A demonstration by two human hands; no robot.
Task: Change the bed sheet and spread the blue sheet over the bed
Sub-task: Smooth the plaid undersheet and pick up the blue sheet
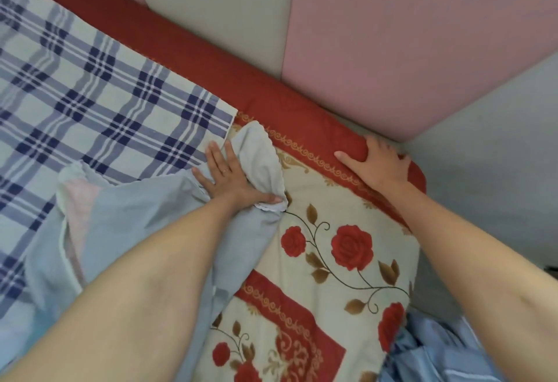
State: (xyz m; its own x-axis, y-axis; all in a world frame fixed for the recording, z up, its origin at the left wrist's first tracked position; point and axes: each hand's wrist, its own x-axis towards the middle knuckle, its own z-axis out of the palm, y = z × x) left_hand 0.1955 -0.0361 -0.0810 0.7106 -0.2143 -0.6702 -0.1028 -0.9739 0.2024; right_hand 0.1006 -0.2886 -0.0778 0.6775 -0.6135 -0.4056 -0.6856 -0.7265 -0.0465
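Observation:
A pale blue sheet [126,224] lies bunched across the bed, its elastic corner [259,152] turned up near the bed's far right corner. My left hand [226,176] holds that corner, thumb pinching the white hem, fingers spread flat. My right hand [377,161] grips the red edge of the floral mattress cover [332,249] at the bed's corner, next to the wall. A blue-and-white checked cloth [90,95] covers the left part of the bed, under the blue sheet.
Padded pink and grey wall panels [392,34] stand right behind the bed's red edge. A grey wall [498,170] closes the right side. More blue fabric [437,351] hangs at the lower right, by my body.

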